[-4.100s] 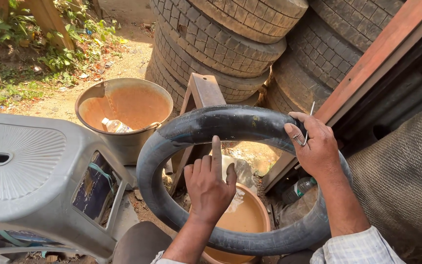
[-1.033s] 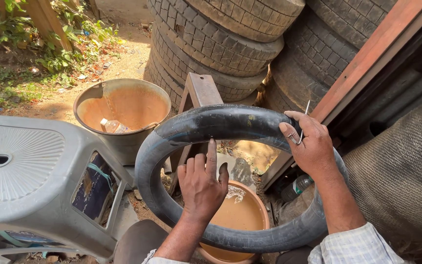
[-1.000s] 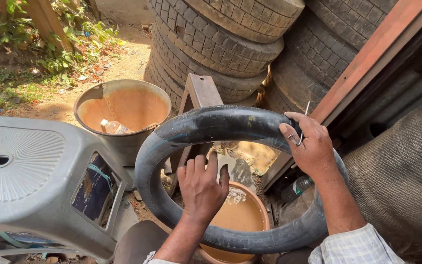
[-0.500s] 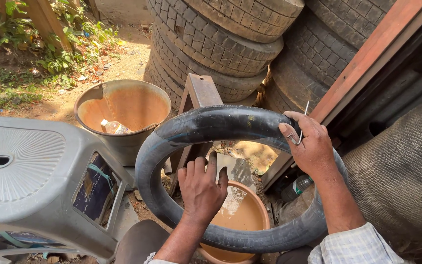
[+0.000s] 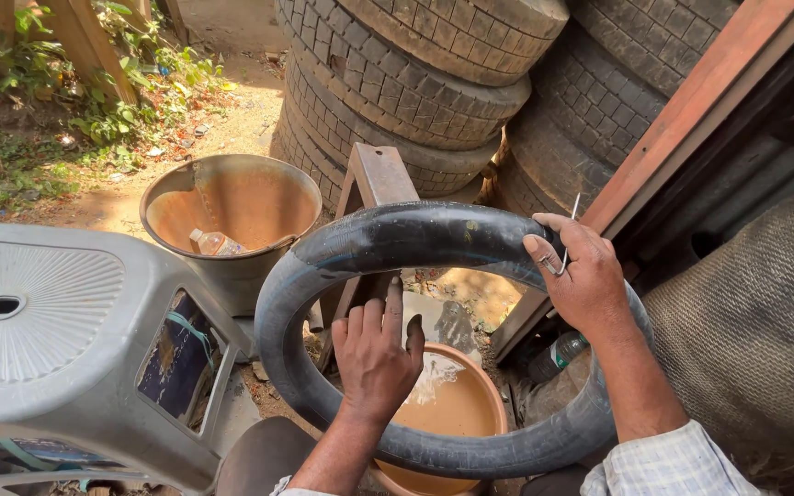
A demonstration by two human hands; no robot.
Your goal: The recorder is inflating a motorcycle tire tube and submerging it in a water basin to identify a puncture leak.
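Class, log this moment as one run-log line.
left hand: inside inner tube, over basin | right hand: gripping tube top, holding thin metal tool | nearby: bucket, stool, tyres

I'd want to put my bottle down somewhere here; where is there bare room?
The grey plastic stool has a bare top. Sandy ground lies open between the metal tub and the stacked tyres. It is crowded where both hands, left hand and right hand, hold the inner tube above the basin.
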